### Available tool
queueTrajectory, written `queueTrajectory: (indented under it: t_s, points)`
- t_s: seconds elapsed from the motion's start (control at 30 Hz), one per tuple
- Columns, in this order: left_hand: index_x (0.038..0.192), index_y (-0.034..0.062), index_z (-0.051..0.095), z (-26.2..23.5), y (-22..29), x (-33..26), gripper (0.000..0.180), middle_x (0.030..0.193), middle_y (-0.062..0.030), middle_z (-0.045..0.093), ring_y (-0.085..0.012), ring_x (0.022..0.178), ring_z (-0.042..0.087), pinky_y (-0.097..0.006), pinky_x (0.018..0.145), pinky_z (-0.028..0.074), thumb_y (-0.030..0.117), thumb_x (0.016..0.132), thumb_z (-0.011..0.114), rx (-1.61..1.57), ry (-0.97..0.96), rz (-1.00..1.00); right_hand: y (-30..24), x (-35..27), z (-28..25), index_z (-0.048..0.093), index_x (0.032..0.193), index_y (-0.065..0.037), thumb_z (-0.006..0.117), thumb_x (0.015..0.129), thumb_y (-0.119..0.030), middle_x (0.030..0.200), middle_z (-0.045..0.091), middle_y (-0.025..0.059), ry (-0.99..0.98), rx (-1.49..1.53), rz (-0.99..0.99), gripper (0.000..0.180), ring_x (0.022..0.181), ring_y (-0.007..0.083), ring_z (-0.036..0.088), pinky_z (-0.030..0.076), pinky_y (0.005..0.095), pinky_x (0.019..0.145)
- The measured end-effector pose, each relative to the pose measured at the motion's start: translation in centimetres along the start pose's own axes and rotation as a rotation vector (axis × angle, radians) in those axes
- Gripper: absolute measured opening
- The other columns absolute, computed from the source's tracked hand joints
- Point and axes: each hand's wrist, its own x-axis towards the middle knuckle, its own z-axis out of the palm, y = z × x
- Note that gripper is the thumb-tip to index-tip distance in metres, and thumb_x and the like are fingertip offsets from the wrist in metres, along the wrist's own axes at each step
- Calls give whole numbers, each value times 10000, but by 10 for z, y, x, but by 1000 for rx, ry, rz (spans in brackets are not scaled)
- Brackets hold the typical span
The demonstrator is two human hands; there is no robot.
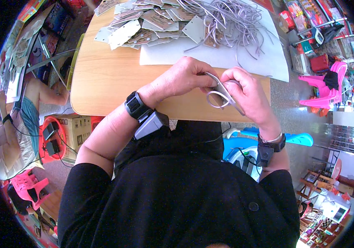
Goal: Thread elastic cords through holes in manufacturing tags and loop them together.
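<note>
My left hand (183, 78) and my right hand (247, 93) meet over the near edge of the wooden table (102, 78). Between them they hold a small grey card tag (221, 91) with a loop of grey cord (215, 100) hanging from it. The fingers of both hands pinch the tag and cord. Each wrist wears a black band with a small device. A pile of grey and brown card tags (144, 25) lies at the far side of the table. A tangle of grey cords (235, 20) lies on a white sheet (264, 62) beside the pile.
Another person (20, 120) sits at the left, next to a cardboard box (75, 128) and a red holder with black devices (53, 138). Pink plastic chairs (324, 89) stand at the right, with shelves of goods behind. A blue plastic piece (301, 138) lies under the table.
</note>
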Motion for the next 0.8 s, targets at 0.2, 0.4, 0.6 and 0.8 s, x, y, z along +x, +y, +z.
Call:
queueTrajectory:
  t_s: [0.2,0.4,0.6,0.8]
  points:
    - [970,-9,669,0,0,0,186,846,-57,685,-97,794,611,-247,727,494,137,869,614,-7,-20,22,0,0,-3,566,883,17,538,869,-99,831,609,153,-86,-84,58,120,752,281,606,463,362,664]
    - [993,-8,668,-1,0,0,200,855,-57,686,-98,797,611,-250,730,496,141,871,614,-18,-4,14,1,0,-3,572,912,11,529,888,-118,803,599,137,-87,100,112,138,722,254,597,459,347,654]
    - [1007,-13,665,0,0,-2,215,868,-53,683,-94,821,606,-249,758,489,148,875,611,-115,-33,18,-1,-2,0,567,888,7,517,861,-38,800,590,120,-24,139,161,73,728,245,590,459,339,672]
    - [986,-18,662,0,4,-4,216,865,-52,680,-94,822,605,-252,756,489,160,886,594,-128,-61,19,-5,0,-2,570,858,1,546,830,-49,802,588,124,26,-149,-158,62,752,287,589,464,341,689]
